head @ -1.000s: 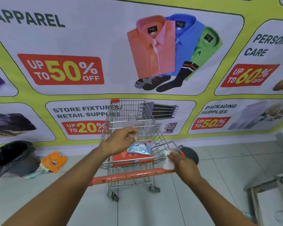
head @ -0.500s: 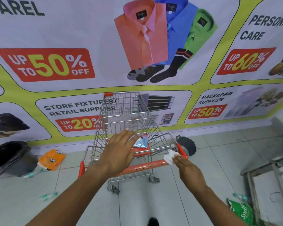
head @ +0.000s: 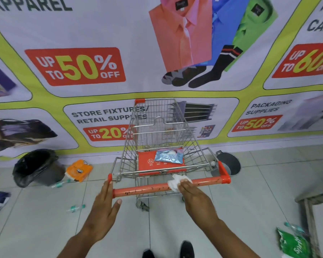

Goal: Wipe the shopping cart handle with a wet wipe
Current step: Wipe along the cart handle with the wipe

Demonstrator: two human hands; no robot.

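A wire shopping cart stands in front of me with an orange handle marked by dark streaks. My right hand presses a crumpled white wet wipe onto the handle a little right of its middle. My left hand is at the handle's left end, fingers straight and apart, holding nothing. A blue wipe packet lies on the cart's red child-seat flap.
A banner wall stands close behind the cart. A black-lined bin and an orange packet are on the tiled floor at left, a grey pan at right, a green bag and a frame at lower right.
My left hand left the basket and came down to the handle's left end. My right hand slid the wipe leftward from the handle's right end toward its middle.
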